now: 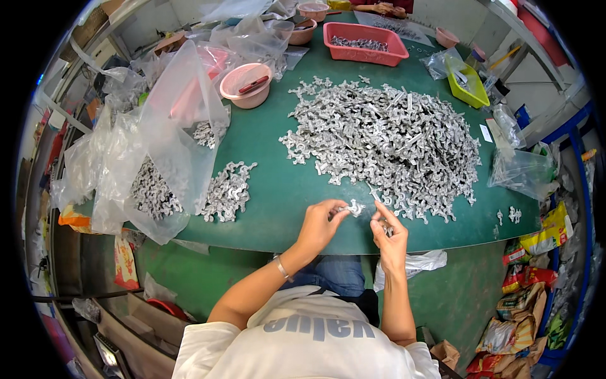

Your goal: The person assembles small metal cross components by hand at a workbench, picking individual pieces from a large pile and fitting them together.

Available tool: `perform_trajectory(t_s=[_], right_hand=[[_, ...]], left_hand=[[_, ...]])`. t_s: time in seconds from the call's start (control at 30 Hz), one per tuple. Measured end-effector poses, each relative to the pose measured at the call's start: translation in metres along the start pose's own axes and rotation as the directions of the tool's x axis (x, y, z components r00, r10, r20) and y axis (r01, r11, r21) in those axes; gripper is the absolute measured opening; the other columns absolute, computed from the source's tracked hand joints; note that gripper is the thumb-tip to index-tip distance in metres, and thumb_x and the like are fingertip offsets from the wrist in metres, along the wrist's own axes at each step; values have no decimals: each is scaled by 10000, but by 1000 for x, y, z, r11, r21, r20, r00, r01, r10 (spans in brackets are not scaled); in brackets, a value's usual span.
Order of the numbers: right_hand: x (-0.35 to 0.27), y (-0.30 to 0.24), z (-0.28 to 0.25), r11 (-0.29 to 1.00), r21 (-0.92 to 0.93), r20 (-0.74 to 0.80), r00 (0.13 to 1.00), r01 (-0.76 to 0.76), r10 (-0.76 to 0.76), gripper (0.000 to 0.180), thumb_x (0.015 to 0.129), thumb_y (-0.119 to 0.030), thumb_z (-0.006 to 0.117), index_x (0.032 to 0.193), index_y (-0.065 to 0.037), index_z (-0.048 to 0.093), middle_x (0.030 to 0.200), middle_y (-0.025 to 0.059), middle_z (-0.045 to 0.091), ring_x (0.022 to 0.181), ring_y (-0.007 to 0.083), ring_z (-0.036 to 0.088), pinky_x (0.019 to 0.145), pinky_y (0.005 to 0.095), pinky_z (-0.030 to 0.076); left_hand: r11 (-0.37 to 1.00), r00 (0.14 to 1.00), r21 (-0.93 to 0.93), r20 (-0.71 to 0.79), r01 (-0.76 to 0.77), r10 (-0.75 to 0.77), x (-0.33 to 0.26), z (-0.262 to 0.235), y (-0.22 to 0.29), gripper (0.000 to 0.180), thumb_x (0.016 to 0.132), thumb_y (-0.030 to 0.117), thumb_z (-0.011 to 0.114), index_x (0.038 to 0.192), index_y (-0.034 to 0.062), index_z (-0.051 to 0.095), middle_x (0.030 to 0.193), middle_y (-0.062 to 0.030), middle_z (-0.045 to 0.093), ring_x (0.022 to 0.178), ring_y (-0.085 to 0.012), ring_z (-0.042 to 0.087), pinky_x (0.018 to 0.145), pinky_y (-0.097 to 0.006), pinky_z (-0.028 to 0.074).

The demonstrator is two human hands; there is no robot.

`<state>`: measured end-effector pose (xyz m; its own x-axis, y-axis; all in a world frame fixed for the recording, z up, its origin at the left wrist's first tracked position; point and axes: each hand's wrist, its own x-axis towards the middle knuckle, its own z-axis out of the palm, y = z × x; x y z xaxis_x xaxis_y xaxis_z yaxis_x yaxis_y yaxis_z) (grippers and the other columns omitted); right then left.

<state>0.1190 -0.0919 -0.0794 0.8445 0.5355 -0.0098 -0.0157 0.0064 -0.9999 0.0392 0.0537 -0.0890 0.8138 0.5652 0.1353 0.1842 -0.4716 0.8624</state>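
while i watch from the head view, my left hand [319, 224] pinches a small silvery metal part [355, 208] between its fingertips just above the near edge of the green table [278, 189], and my right hand [390, 235] is curled closed around another small metal piece close beside it. the big heap of metal parts [385, 142] lies just beyond them, mid-table toward the right edge, a smaller pile [227, 189] spills from clear plastic bags [158, 145] at the left edge, and a red tray [365, 43] sits at the far edge.
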Motion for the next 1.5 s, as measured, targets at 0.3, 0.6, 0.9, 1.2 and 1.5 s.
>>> perform_trajectory(t_s=[0.3, 0.6, 0.9, 1.2, 1.5], right_hand=[[-26, -51, 6, 984, 24, 166, 970, 178, -179, 220, 763, 14, 587, 982, 29, 589, 838, 57, 574, 608, 58, 457, 507, 185, 355], [-52, -82, 11, 930, 360, 209, 978, -72, -5, 211, 813, -58, 563, 998, 41, 576, 718, 39, 585, 548, 43, 444, 492, 170, 334], [-58, -76, 11, 946, 322, 135, 987, 44, -92, 212, 819, -112, 595, 975, 31, 590, 707, 42, 580, 559, 47, 459, 497, 170, 337], [-55, -76, 12, 940, 278, 92, 968, 200, -233, 120, 832, -86, 573, 790, 24, 548, 678, 61, 548, 521, 65, 431, 503, 192, 341], [-58, -81, 15, 911, 413, 128, 990, 4, -62, 183, 868, -97, 522, 714, 0, 503, 653, 87, 558, 496, 62, 423, 476, 187, 318]], left_hand=[[746, 906, -565, 405, 353, -123, -33, -59, 71, 206, 860, 134, 544, 853, -52, 632, 674, -59, 600, 626, -92, 533, 581, -215, 437], [575, 822, -648, 565, 500, -78, -45, -72, 87, 281, 893, 166, 486, 812, -59, 633, 646, -67, 577, 609, -106, 525, 572, -232, 429], [580, 928, -744, 369, 331, -56, -61, -70, 98, 82, 830, 15, 554, 846, -48, 605, 723, -64, 585, 713, -116, 560, 677, -245, 463], [853, 985, -522, 156, 22, 70, -64, -72, 98, 73, 812, -10, 567, 823, -71, 605, 726, -122, 629, 609, -131, 590, 573, -244, 492], [588, 921, -722, 371, 366, -118, -59, -74, 95, 157, 851, 45, 520, 780, -74, 595, 645, -139, 608, 538, -142, 574, 484, -232, 468]])
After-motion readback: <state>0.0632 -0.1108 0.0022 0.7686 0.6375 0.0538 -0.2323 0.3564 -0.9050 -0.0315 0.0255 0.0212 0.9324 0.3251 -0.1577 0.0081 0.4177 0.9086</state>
